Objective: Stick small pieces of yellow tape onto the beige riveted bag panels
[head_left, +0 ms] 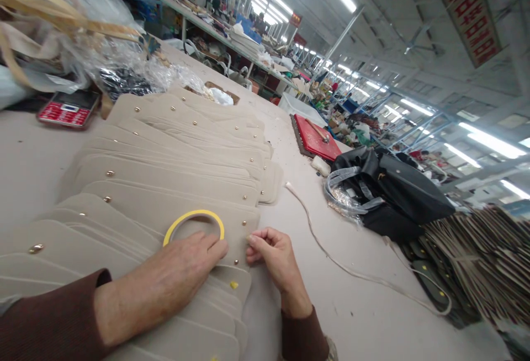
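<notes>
My left hand [194, 264] is closed on a roll of yellow tape [192, 214], its fingers curled over the near side of the ring. Below the roll lie overlapping beige panels [178, 198] with rounded corners and small gold-coloured metal studs. Beside their right edge, my right hand [275, 256] is pinched shut, thumb against forefinger. A faint yellowish speck shows at its fingertips, too small to make out. Small yellow bits [234, 284] stick to the panels nearer me.
A red-and-white calculator [68, 110] and crumpled plastic wrap [124, 54] lie at the left. Across the table, a hammer [318, 129] rests on a red slab [317, 140]. A black bag [393, 190], a pale cord [343, 264] and stacked dark strips [472, 261] occupy the right.
</notes>
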The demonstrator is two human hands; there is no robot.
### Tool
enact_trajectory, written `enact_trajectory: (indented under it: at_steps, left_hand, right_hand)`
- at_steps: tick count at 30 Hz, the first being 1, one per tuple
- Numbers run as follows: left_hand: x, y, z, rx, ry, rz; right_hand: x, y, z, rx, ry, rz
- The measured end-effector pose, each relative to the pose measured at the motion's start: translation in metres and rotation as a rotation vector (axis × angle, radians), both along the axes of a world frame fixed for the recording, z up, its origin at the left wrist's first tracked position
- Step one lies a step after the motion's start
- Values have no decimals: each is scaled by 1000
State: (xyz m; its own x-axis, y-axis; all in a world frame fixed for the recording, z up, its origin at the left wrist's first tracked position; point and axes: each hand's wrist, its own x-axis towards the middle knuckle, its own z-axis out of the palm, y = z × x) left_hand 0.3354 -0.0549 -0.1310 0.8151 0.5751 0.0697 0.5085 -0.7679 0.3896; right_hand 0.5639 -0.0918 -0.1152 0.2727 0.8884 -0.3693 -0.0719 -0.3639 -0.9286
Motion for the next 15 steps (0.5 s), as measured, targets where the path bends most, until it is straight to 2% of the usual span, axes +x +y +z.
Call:
enact_trajectory:
  at_steps: [3, 9, 15]
  left_hand:
    - [-2, -2, -4, -30, -38, -67]
    - [-6, -1, -13, -88, -61, -55]
    - [-7, -5, -9, -72, -53, -86]
  right_hand:
    - [0, -11, 3, -69, -15, 87]
    - [-6, -24, 1, -173, -129, 170]
    - [-14, -25, 2, -94, -398, 257]
